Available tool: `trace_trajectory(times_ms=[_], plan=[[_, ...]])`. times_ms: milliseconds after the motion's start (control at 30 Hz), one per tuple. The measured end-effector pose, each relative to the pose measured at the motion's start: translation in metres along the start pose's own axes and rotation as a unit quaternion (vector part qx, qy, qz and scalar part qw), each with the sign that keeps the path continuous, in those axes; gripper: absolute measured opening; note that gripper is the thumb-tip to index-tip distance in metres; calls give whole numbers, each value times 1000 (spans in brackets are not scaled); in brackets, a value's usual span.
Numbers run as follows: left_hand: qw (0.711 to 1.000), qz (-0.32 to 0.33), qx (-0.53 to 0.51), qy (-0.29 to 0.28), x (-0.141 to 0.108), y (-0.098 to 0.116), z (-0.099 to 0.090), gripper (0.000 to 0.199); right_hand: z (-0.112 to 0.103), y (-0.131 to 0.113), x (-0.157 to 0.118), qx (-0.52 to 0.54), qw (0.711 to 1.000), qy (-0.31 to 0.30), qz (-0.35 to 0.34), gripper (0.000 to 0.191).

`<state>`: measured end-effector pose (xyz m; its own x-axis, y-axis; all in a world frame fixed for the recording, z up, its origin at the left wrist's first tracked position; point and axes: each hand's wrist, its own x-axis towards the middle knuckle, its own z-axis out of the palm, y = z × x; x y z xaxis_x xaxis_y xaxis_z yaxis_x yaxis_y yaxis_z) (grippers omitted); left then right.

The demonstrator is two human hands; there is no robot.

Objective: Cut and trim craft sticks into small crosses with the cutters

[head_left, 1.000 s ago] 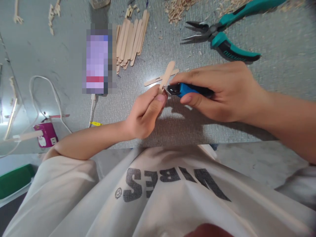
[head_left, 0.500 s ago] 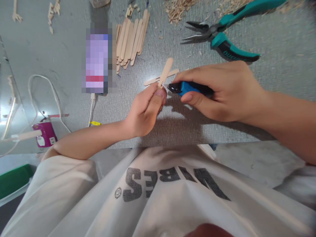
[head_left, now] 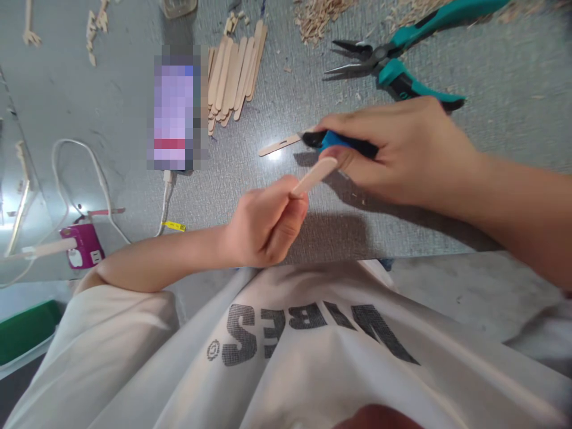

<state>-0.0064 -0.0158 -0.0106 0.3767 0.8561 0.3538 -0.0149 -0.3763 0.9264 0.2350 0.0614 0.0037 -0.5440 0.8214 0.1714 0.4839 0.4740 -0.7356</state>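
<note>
My left hand (head_left: 272, 220) is closed around one end of a wooden craft stick (head_left: 316, 176), whose rounded free end points up and right. That tip lies close to the thumb of my right hand (head_left: 397, 155); whether they touch I cannot tell. A blue and black utility knife (head_left: 336, 142) is gripped in my right hand, its head pointing left. Beyond the knife head, a second craft stick (head_left: 279, 145) with a narrow slot cut in it lies on the table, its right end partly hidden by the knife and fingers.
Several craft sticks (head_left: 232, 74) lie stacked beside a blurred phone (head_left: 172, 116) on a white cable. Teal-handled pliers (head_left: 384, 59) rest open at the upper right, near wood shavings (head_left: 317, 21). A purple box-shaped plug (head_left: 83, 245) sits at left. The table edge runs close to my shirt.
My left hand has drawn down toward me with its stick, which now tilts further right. The knife has come away from that stick and sits slightly higher, over the slotted stick's end.
</note>
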Motion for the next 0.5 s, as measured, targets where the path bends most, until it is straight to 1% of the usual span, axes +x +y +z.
trace_trajectory(times_ms=[33,100,200,267,333,400,500], plan=[[1000,0,-8,11,-2,-1,1,33,-2,0,0,-30,999,12,-12,38],[999,-39,-13,28,-2,-4,2,37,-4,-1,-2,-79,996,31,-24,44],[989,-123,-49,63,3,-11,3,47,-5,-3,-5,-78,995,61,-5,53],[980,-174,-60,77,5,-14,3,52,-3,-4,-5,-67,996,51,2,55],[974,-201,-66,82,6,-13,3,54,-1,-7,-4,-46,998,40,11,48],[972,-210,-73,76,6,-11,4,55,2,-12,-2,-11,998,46,33,35],[969,-220,-92,58,6,-8,5,56,6,-23,2,79,994,54,62,18]])
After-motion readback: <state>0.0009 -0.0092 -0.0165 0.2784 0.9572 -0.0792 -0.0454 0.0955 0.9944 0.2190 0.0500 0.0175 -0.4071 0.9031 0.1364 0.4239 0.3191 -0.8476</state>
